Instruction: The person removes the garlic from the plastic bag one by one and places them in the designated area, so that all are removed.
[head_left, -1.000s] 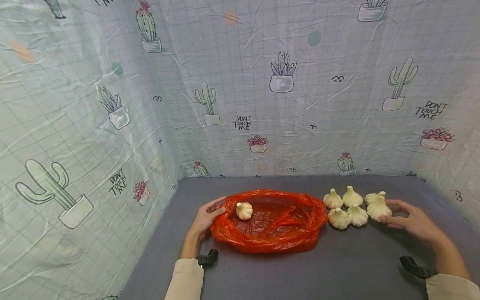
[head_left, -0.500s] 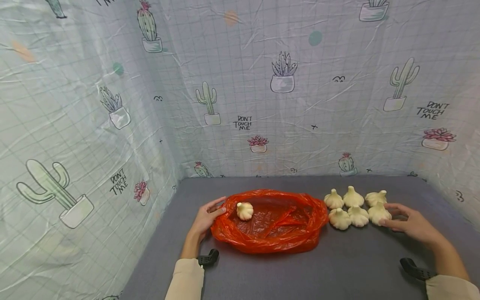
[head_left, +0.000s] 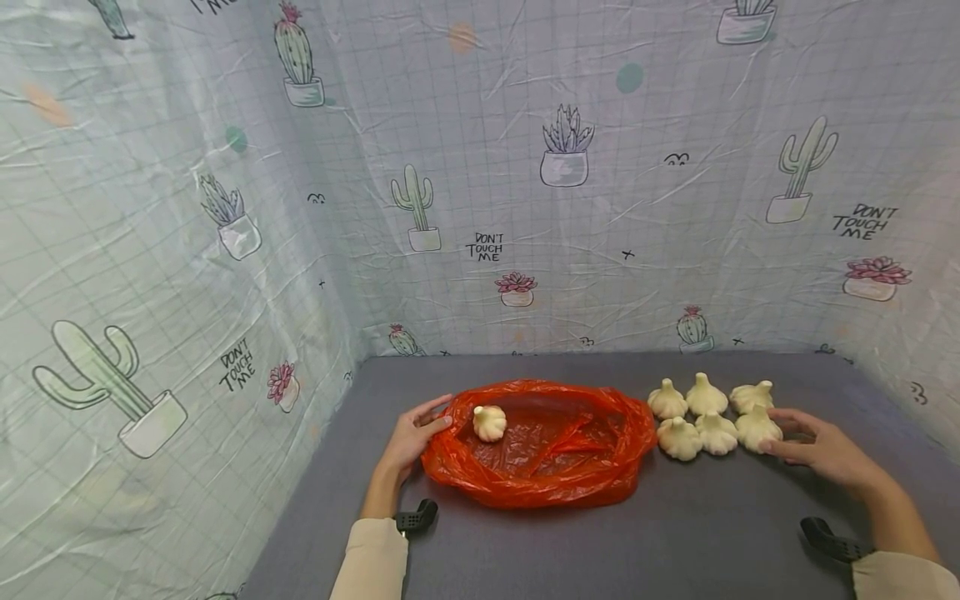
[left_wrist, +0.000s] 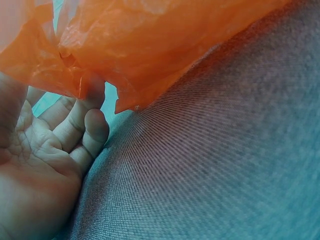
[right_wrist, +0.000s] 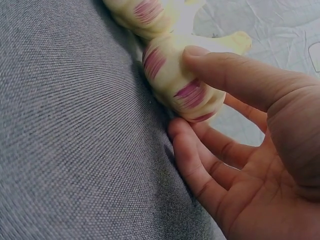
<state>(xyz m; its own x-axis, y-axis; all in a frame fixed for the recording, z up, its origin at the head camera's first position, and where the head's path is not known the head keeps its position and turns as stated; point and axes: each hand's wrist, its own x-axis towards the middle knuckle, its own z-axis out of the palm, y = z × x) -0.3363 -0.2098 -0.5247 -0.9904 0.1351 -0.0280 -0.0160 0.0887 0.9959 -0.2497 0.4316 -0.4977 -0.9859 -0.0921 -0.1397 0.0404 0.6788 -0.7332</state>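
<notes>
At the left end of a red plastic bag (head_left: 525, 493), my left hand (head_left: 405, 439) pinches the rim, thumb inside and fingers outside. The left wrist view shows the thin plastic (left_wrist: 145, 55) between thumb and curled fingers. One garlic bulb (head_left: 490, 423) lies inside the open-mouthed bag, near its left end. My right hand (head_left: 825, 446) holds another garlic bulb (head_left: 756, 431) at the front right corner of a two-row group. In the right wrist view its thumb presses the purple-streaked bulb (right_wrist: 185, 82) from one side, with fingers on the other, low by the cloth.
Beside the held bulb stand several more garlic bulbs (head_left: 678, 437), in two rows just right of the bag. Grey cloth covers the table (head_left: 600, 550). A cactus-printed curtain (head_left: 480, 167) hangs behind and along both sides.
My right hand has lowered its garlic bulb slightly, into the front row, uncovering more of the bulb behind. Since half a second ago nothing has visibly moved; my left hand stays on the bag.
</notes>
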